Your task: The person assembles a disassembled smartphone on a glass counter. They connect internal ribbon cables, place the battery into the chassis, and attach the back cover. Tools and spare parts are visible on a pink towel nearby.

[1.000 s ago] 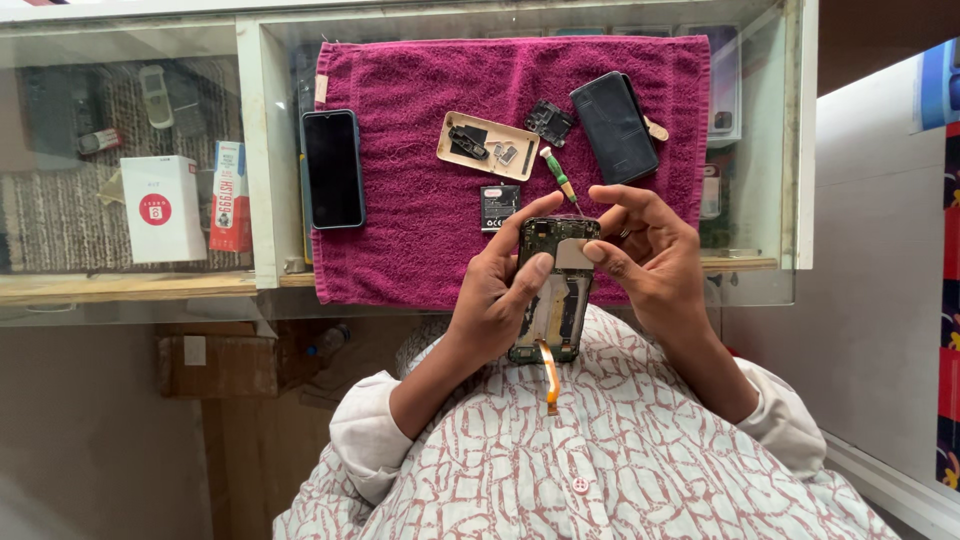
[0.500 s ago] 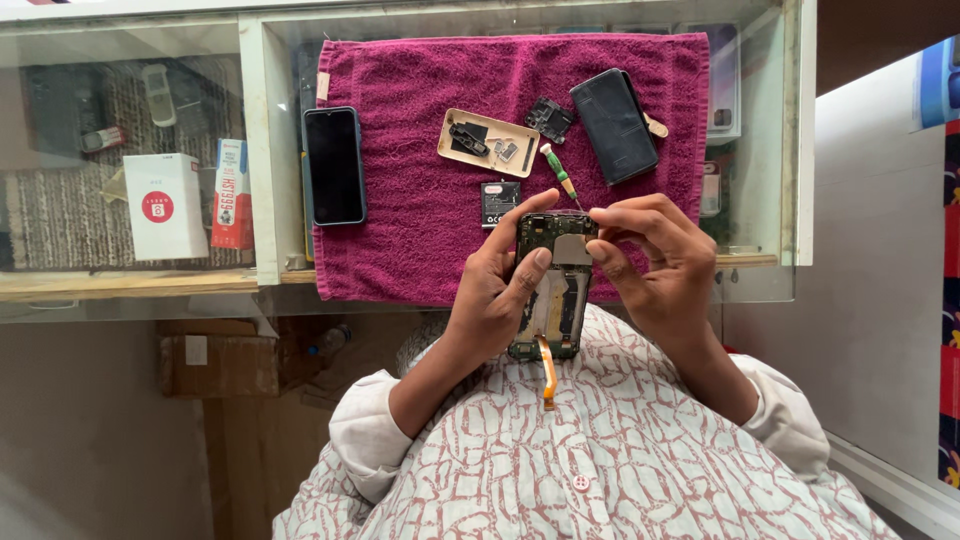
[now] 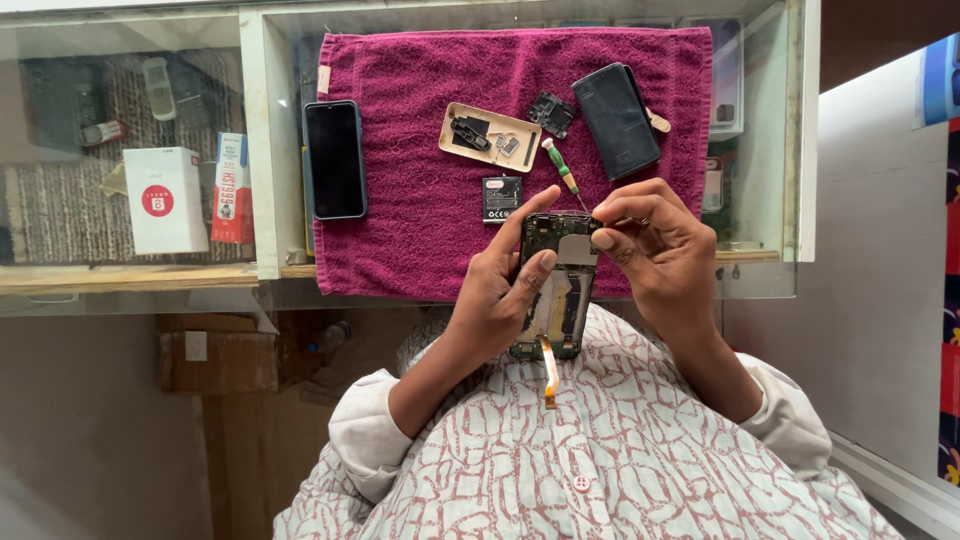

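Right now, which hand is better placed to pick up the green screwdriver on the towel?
Likely the right hand: it sits just beside the green screwdriver and only pinches the opened phone at its top edge, while the left hand cradles the phone's body.

Left hand point(image 3: 500, 300): cupped along the left edge of the phone point(image 3: 556, 290), index finger stretched up its side, thumb laid across its open back. Forearm bare, running down-left from the phone to a rolled sleeve.

Right hand point(image 3: 655, 245): at the phone's top right corner, fingers curled, thumb and fingertips pinched together against that corner. Wrist bent, forearm running down-right from the phone.
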